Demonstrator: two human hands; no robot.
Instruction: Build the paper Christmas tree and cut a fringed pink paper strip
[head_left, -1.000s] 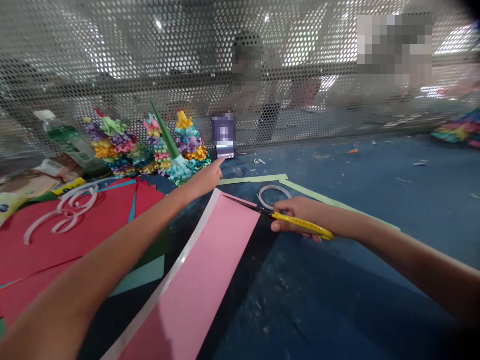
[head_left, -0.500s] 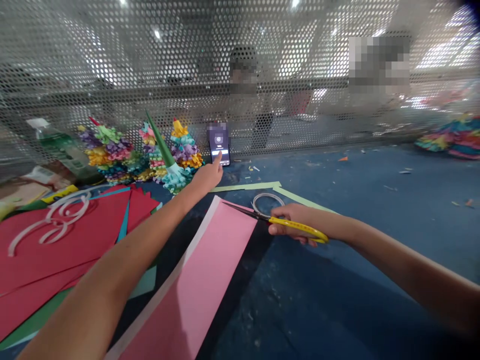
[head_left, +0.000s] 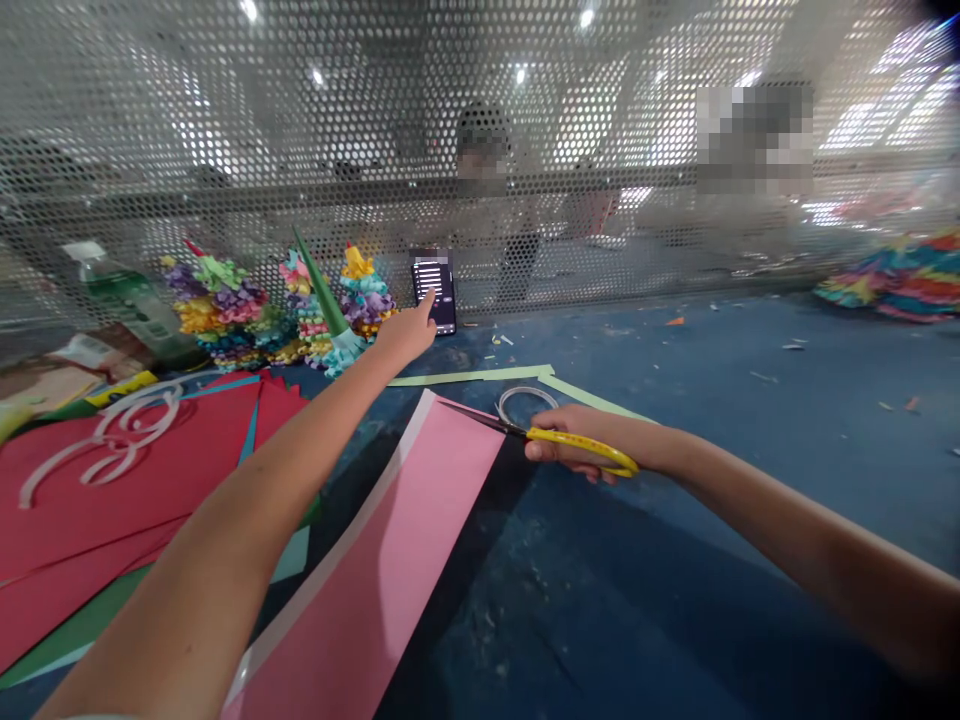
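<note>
My left hand (head_left: 409, 335) reaches forward with its index finger stretched to the screen of an upright smartphone (head_left: 444, 268); it holds nothing. The screen shows a dark page with light lines of text. My right hand (head_left: 592, 422) grips scissors with yellow handles (head_left: 574, 440). Their dark blades lie over the far end of a long pink paper strip (head_left: 420, 510), which has a pale band along its left edge. Just beyond the blades is a clear ring, like a roll of tape (head_left: 529, 390). Thin light-green paper strips (head_left: 480, 376) lie behind it.
Red paper sheets (head_left: 97, 480) with curled white strips (head_left: 139, 430) cover the left side. Behind stand colourful curled-paper cones (head_left: 367, 290) and a green bottle (head_left: 127, 300). A perforated metal screen (head_left: 600, 200) closes off the back of the blue table (head_left: 712, 420); people show beyond it.
The phone's screen has switched from a pop-up to a page of text lines. My left index finger has shifted slightly up and left over it. The scissors stay at the pink paper.
</note>
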